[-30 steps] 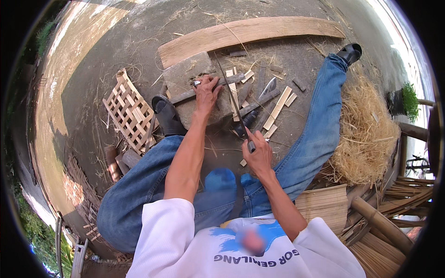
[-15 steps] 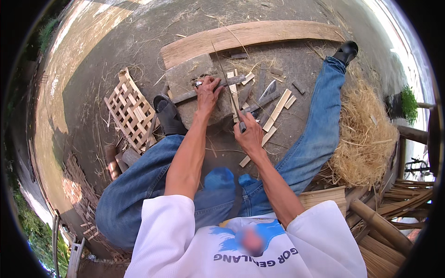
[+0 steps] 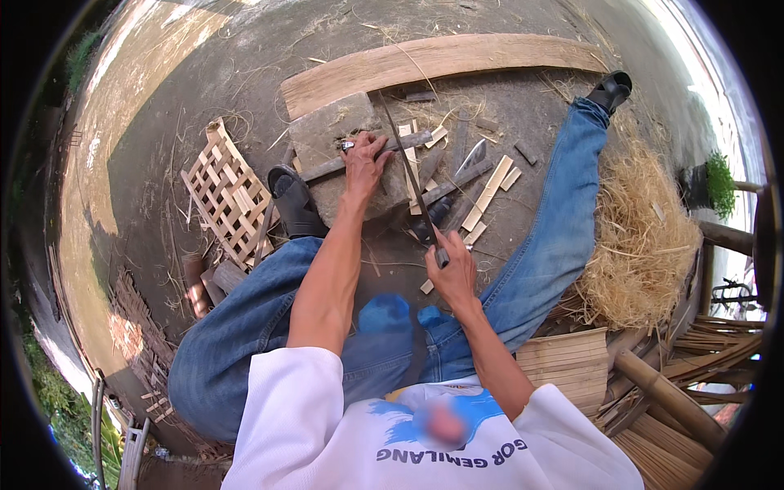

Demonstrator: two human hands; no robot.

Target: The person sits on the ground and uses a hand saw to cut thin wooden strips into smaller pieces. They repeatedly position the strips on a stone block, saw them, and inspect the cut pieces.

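Observation:
My left hand (image 3: 365, 163) presses a dark, narrow wooden strip (image 3: 414, 140) down on a squarish grey-brown block (image 3: 322, 129), its fingers bent over the strip. My right hand (image 3: 454, 268) grips the handle of a long, thin, dark saw-like blade (image 3: 407, 166); any teeth are too small to make out. The blade lies across the strip just right of my left fingers and points away from me. A shiny ring-like piece (image 3: 348, 145) shows at my left hand's outer finger. Beside the block lies a knife with a bright blade (image 3: 476, 154).
Pale wood slats (image 3: 490, 193) and dark offcuts (image 3: 525, 153) lie right of the block. Beyond it stretches a long curved plank (image 3: 441, 61). A woven lattice panel (image 3: 231, 194) is at left by my sandalled foot (image 3: 294, 202). Shavings (image 3: 643, 249) heap beyond my right leg (image 3: 555, 204).
My right hand has drawn the blade back toward me and slightly right, so its tip sits closer to the strip. My left hand stays in place on the strip.

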